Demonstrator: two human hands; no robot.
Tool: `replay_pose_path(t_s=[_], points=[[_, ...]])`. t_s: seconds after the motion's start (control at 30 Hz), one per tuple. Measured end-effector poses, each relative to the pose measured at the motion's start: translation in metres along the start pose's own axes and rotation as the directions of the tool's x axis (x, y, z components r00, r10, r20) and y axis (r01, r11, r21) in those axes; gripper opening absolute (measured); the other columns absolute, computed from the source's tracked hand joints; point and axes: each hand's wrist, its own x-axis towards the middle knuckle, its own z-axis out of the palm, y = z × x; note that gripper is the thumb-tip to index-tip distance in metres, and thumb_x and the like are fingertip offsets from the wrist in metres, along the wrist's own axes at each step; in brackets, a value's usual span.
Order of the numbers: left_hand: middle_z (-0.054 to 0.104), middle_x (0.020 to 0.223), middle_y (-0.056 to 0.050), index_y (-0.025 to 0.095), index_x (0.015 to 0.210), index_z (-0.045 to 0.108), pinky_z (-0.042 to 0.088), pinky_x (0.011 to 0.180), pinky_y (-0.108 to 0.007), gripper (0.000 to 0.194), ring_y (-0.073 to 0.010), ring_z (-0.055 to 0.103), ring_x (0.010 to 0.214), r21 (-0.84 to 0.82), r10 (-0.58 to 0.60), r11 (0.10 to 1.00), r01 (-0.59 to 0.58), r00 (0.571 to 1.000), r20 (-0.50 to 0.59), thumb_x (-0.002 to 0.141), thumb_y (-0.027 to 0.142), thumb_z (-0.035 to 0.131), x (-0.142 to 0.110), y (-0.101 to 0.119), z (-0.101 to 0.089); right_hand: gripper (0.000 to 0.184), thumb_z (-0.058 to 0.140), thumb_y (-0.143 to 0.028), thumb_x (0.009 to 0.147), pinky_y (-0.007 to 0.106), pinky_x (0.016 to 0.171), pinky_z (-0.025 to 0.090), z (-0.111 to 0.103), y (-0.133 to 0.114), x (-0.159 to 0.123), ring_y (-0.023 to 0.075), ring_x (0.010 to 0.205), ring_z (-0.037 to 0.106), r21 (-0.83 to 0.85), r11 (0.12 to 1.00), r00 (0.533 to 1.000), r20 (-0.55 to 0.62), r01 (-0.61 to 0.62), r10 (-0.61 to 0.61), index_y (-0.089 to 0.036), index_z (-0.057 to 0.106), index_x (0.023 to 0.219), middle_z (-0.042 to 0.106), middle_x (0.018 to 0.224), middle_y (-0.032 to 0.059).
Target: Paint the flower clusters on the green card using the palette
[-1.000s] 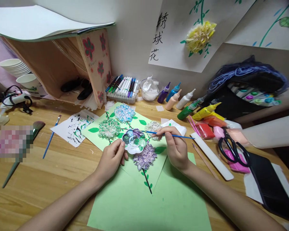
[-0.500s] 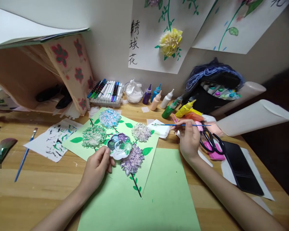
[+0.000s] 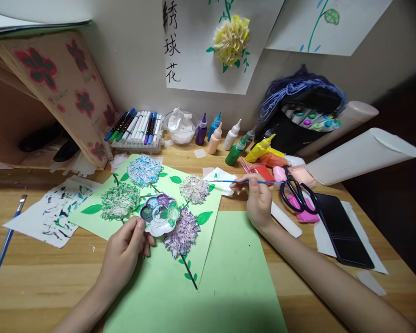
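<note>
My left hand (image 3: 125, 252) pinches the rim of a white flower-shaped paint palette (image 3: 158, 228), smeared with green, purple and dark paint. The palette is above a light green sheet (image 3: 201, 256) bearing a green flower (image 3: 120, 201), a blue one (image 3: 144, 170), a purple one (image 3: 183, 232) and a pale one (image 3: 194, 189), with painted stems and leaves. In my right hand (image 3: 258, 199) is a thin blue paintbrush (image 3: 268, 181), held nearly level. Its tip points left, near the pale flower's right edge and over a white tissue (image 3: 222, 185); contact cannot be made out.
A second brush (image 3: 7, 249) and a paint-marked paper (image 3: 60, 215) lie at left. Behind stand a marker box (image 3: 137, 144), a glass bowl (image 3: 180, 129) and several paint bottles (image 3: 215, 138). Black scissors (image 3: 294, 192), clay packets (image 3: 263, 172) and a dark phone (image 3: 348, 231) are at right.
My right hand has carried the brush rightward, from over the palette to beside the pale flower and tissue. My left hand keeps hold of the palette. The camera view has shifted.
</note>
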Motion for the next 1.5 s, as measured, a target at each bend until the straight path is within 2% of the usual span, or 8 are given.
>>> replay_pose_path(t_s=[0.57, 1.5], points=[[0.053, 0.052, 0.006, 0.022, 0.063, 0.044, 0.043, 0.05, -0.023, 0.037, -0.0108, 0.054, 0.046, 0.005, 0.006, 1.0, -0.006, 1.0, -0.001, 0.093, 0.044, 0.043, 0.0001, -0.0032, 0.0, 0.029, 0.041, -0.04, 0.097, 0.028, 0.064, 0.048, -0.0004, 0.0046, -0.0021, 0.014, 0.073, 0.062, -0.024, 1.0, 0.999, 0.044, -0.01, 0.011, -0.021, 0.063, 0.09, 0.067, 0.078, 0.0016], [0.054, 0.05, 0.004, 0.022, 0.061, 0.044, 0.044, 0.051, -0.024, 0.038, -0.0122, 0.055, 0.048, 0.041, 0.023, 0.999, -0.022, 1.0, -0.007, 0.093, 0.043, 0.042, -0.0005, -0.0033, -0.0013, 0.031, 0.042, -0.042, 0.096, 0.026, 0.058, 0.046, -0.0028, 0.0017, -0.0031, 0.0121, 0.066, 0.06, -0.085, 0.996, 1.0, -0.006, 0.025, -0.026, -0.021, 0.063, 0.086, 0.065, 0.073, 0.0006]])
